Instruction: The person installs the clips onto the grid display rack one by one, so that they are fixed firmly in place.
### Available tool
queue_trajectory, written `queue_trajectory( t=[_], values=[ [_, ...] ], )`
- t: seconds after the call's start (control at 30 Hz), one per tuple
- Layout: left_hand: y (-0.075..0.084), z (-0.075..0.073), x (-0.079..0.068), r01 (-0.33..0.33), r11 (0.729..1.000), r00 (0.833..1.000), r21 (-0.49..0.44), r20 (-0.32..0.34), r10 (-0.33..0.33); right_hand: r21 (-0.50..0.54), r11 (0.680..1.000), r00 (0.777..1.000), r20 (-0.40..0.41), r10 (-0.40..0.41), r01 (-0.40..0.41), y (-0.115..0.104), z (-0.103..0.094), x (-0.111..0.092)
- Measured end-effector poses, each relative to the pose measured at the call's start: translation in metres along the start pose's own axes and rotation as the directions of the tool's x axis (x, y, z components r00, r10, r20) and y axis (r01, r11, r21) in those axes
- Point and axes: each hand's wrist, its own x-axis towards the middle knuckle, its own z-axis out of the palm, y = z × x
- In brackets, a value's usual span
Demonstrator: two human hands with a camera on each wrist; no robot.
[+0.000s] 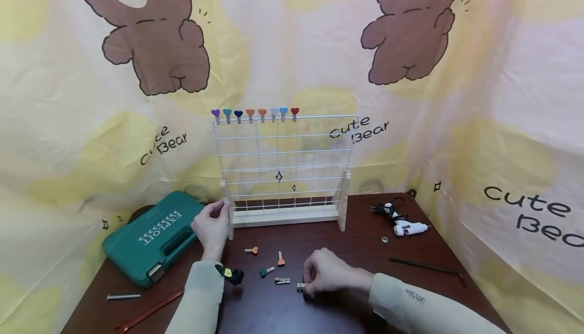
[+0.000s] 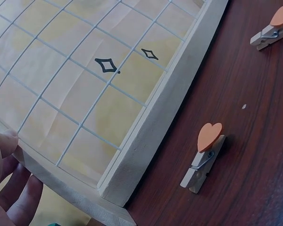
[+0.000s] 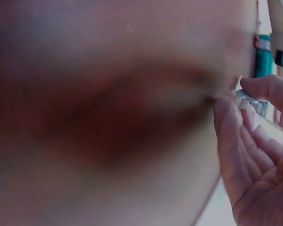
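Observation:
My left hand grips the left wooden post of a white wire grid rack, thumb in front and fingers behind in the left wrist view. Low over the table, my right hand pinches a small wooden clothespin between thumb and finger; its heart is hidden. To its left lie a green-heart clothespin, another clothespin turned on its side, and two orange-heart clothespins, one nearer the rack. A row of heart clothespins in several colours is clipped along the grid's top wire.
A green tool case lies left of the rack, with a bolt and a red tool before it. On the right are a white glue gun with its cord, a small metal ring and a black bent rod.

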Motion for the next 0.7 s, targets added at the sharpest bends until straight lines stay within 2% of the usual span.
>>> queue_trajectory(
  t=[0.1,0.2,0.27,0.43,0.53,0.7],
  values=[
    [0.001,0.000,-0.001,0.001,1.000,1.000,-0.003,0.005,-0.001,0.067,0.997,0.997,-0.066,-0.044,0.049,0.001,-0.017,0.004],
    [0.001,0.001,-0.001,0.005,1.000,1.000,-0.002,0.000,-0.005,0.098,0.990,0.986,-0.139,-0.091,0.105,-0.004,-0.045,0.010],
    [0.001,0.001,-0.001,0.001,1.000,1.000,0.000,-0.004,-0.001,0.089,0.988,0.977,-0.183,-0.107,0.125,-0.011,-0.069,0.014],
    [0.001,0.001,0.000,-0.011,1.000,1.000,-0.003,-0.008,0.011,0.058,0.993,0.952,-0.296,-0.082,0.104,-0.041,-0.141,0.025],
    [0.000,0.001,0.000,-0.013,1.000,1.000,-0.003,-0.009,0.013,0.047,0.990,0.919,-0.380,-0.106,0.134,-0.061,-0.186,0.037],
    [-0.001,0.001,0.000,-0.003,1.000,1.000,-0.010,-0.006,0.003,-0.037,0.988,0.832,-0.535,-0.148,0.152,-0.094,-0.251,0.058]
  ],
)
